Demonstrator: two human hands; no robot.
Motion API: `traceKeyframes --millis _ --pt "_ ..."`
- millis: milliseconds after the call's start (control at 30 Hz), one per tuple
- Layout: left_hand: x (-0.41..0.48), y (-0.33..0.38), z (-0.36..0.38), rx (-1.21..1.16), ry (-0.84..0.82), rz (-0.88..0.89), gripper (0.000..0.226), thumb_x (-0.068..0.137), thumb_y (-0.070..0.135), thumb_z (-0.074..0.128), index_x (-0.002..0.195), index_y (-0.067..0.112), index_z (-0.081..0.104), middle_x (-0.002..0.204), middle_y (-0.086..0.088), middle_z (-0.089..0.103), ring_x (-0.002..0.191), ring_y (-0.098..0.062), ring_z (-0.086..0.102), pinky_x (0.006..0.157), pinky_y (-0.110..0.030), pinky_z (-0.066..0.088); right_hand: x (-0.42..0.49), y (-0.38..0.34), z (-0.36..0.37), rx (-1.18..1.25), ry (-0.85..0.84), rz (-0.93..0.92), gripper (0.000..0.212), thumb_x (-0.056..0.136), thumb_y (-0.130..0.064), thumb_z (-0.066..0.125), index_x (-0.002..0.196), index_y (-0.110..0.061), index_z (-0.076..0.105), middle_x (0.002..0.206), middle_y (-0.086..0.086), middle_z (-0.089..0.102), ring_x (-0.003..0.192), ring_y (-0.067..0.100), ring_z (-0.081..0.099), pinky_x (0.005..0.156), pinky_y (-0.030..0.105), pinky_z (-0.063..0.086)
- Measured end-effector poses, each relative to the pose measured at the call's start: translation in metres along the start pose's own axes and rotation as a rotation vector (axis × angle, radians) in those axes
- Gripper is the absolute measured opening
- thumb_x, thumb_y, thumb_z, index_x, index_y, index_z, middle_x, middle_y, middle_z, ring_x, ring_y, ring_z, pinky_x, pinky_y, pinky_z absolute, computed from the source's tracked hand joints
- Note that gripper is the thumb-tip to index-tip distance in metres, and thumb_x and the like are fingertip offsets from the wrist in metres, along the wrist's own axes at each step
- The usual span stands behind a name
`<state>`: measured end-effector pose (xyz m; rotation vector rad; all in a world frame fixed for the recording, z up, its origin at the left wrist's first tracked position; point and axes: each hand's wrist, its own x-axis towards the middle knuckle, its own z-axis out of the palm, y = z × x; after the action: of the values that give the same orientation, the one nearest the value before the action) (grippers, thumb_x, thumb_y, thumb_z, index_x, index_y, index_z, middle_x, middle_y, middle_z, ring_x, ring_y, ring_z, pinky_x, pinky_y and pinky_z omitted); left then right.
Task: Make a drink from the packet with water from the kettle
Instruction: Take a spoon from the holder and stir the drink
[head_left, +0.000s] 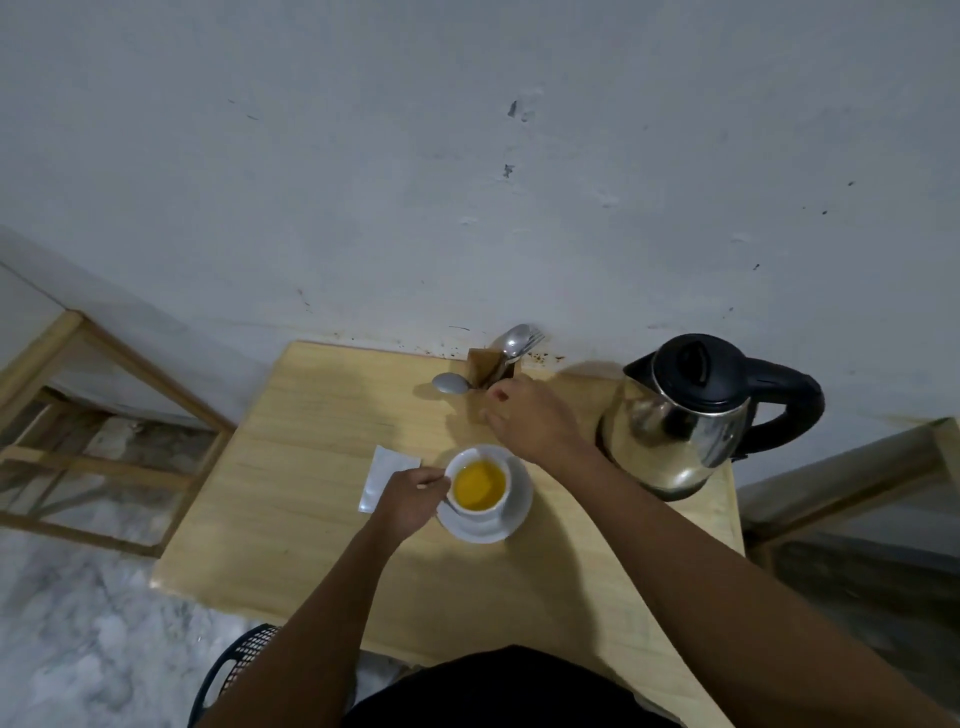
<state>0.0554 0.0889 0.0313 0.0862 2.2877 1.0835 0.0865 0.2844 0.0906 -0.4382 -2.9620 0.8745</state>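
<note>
A white cup (480, 512) of yellow-orange liquid stands on a white saucer (514, 519) in the middle of the wooden table (311, 467). My left hand (410, 496) pinches the cup's handle on its left side. A silvery packet (384, 478) lies flat just left of the cup, partly under that hand. My right hand (530, 415) is beyond the cup, fingers closed on the handle of a spoon (451, 383) whose bowl points left, just above the table. A steel kettle (685, 415) with a black lid and handle stands at the right.
A small wooden cutlery holder (485, 364) with a spoon and a fork stands against the wall at the table's far edge, right by my right hand. Wooden frames stand on both sides of the table. A dark plastic basket (234, 670) sits near the front left.
</note>
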Motion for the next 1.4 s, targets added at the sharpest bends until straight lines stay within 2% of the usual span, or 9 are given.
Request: traceKeyframes --millis 100,233,433,533,733,1000,1133,1233,1400 --pt "0.005 0.003 -0.008 -0.008 -0.068 -0.003 0.022 0.088 0.02 0.063 0.108 0.01 0.068 0.077 0.002 0.063 0.061 -0.005 0.055 0.052 -0.013 0.044 0.028 -0.011 0.024 -0.036 -0.044 0.056 0.033 0.089 -0.036 0.058 0.119 -0.021 0.06 0.12 0.003 0.057 0.113 0.024 0.052 0.081 0.037 0.047" --pt "0.016 -0.001 -0.015 0.065 -0.136 0.039 0.021 0.087 0.023 0.064 0.1 0.009 0.073 0.09 -0.003 0.069 0.061 -0.002 0.056 0.067 -0.021 0.046 0.056 -0.023 0.046 -0.153 -0.045 0.113 0.042 0.085 -0.039 0.064 0.122 -0.022 0.053 0.124 0.002 0.055 0.119 0.024 0.048 0.089 0.039 0.042" --pt "0.022 -0.009 -0.016 0.037 -0.151 0.042 0.03 0.087 0.024 0.065 0.111 0.008 0.07 0.111 -0.009 0.071 0.083 -0.019 0.064 0.074 -0.024 0.044 0.069 -0.022 0.058 -0.165 0.115 0.143 0.014 0.085 -0.03 0.061 0.095 -0.025 0.069 0.094 -0.002 0.07 0.093 0.023 0.063 0.076 0.034 0.038" --pt "0.022 -0.011 -0.016 0.029 -0.16 0.055 0.03 0.088 0.024 0.063 0.112 0.008 0.07 0.111 -0.008 0.07 0.086 -0.02 0.065 0.075 -0.024 0.044 0.066 -0.021 0.054 -0.114 0.257 0.092 0.018 0.088 -0.026 0.058 0.091 -0.025 0.076 0.092 -0.003 0.073 0.085 0.022 0.065 0.075 0.034 0.044" --pt "0.024 -0.017 -0.018 0.024 -0.187 0.051 0.034 0.087 0.029 0.063 0.114 0.01 0.069 0.116 -0.004 0.069 0.104 -0.018 0.064 0.083 -0.022 0.044 0.043 -0.037 0.024 0.252 0.552 0.008 0.012 0.09 -0.021 0.062 0.096 -0.018 0.072 0.09 -0.004 0.071 0.081 0.014 0.063 0.068 0.025 0.045" --pt "0.027 -0.019 -0.018 0.024 -0.183 0.094 0.029 0.088 0.027 0.063 0.109 0.008 0.07 0.107 -0.006 0.071 0.1 -0.019 0.064 0.081 -0.025 0.044 -0.01 -0.061 -0.004 0.723 0.775 0.173 0.005 0.093 -0.02 0.061 0.097 -0.017 0.061 0.088 -0.003 0.07 0.086 0.01 0.067 0.073 0.025 0.052" --pt "0.024 -0.019 -0.018 0.033 -0.167 0.15 0.025 0.089 0.025 0.062 0.104 0.007 0.071 0.102 -0.009 0.072 0.094 -0.017 0.064 0.081 -0.027 0.046 -0.032 -0.061 -0.005 0.84 0.722 0.201 0.006 0.097 -0.022 0.055 0.096 -0.018 0.059 0.07 0.004 0.07 0.065 0.017 0.068 0.061 0.031 0.055" --pt "0.022 -0.02 -0.018 0.05 -0.161 0.188 0.022 0.09 0.025 0.061 0.094 0.006 0.072 0.095 -0.014 0.073 0.085 -0.017 0.063 0.074 -0.027 0.044 -0.048 -0.052 0.0 0.866 0.606 0.297 0.015 0.1 -0.027 0.051 0.102 -0.017 0.062 0.06 0.002 0.056 0.053 0.013 0.053 0.051 0.031 0.049" --pt "0.02 -0.021 -0.017 0.032 -0.167 0.213 0.013 0.09 0.026 0.061 0.086 0.016 0.069 0.09 -0.01 0.071 0.085 -0.019 0.064 0.075 -0.029 0.045 -0.075 -0.031 0.021 0.915 0.367 0.572 0.024 0.094 -0.022 0.048 0.074 -0.009 0.051 0.071 0.009 0.041 0.055 0.015 0.034 0.05 0.029 0.029"
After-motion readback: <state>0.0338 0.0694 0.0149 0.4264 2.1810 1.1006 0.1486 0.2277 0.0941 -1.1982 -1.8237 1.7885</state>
